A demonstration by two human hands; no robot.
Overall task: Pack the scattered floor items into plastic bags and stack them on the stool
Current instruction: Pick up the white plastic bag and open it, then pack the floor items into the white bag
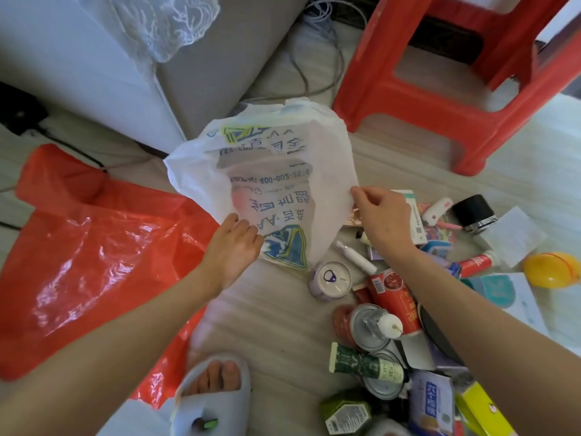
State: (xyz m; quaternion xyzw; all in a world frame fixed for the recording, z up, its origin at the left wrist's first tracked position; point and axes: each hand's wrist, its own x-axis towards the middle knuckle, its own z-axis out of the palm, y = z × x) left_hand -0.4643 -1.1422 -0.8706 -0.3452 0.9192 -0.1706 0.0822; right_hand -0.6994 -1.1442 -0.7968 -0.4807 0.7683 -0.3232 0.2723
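Foot: slippered foot (217,385) at the bottom edge, nearest the lens, planted beside the clutter.
White bag: printed white plastic bag (267,184) at frame centre, lifted off the floor, its mouth pulled toward the camera, apparently so it can take items.
Left hand: left hand (234,247) pinches the bag's near-left rim, fingers curled on the film.
Right hand: right hand (382,215) pinches the right rim between thumb and fingers; the two hands hold the opening spread.
Scattered items: lower right of the frame, still unpacked, within easy reach of the right hand: a pull-tab can (331,280), a red carton (396,297), a green tube (366,363), a white spray bottle (355,256), a yellow ball-shaped container (551,269), a black jar (474,212), boxes and packets.
Red bag: red plastic bag (88,253) spread flat at left, seemingly waiting its turn.
Stool: red plastic stool (456,89) at upper right, just beyond the white bag; its seat is out of view.
Stage: judged early, with nothing visibly bagged.
Background: grey cushion (226,51) and cables (320,58) along the top.
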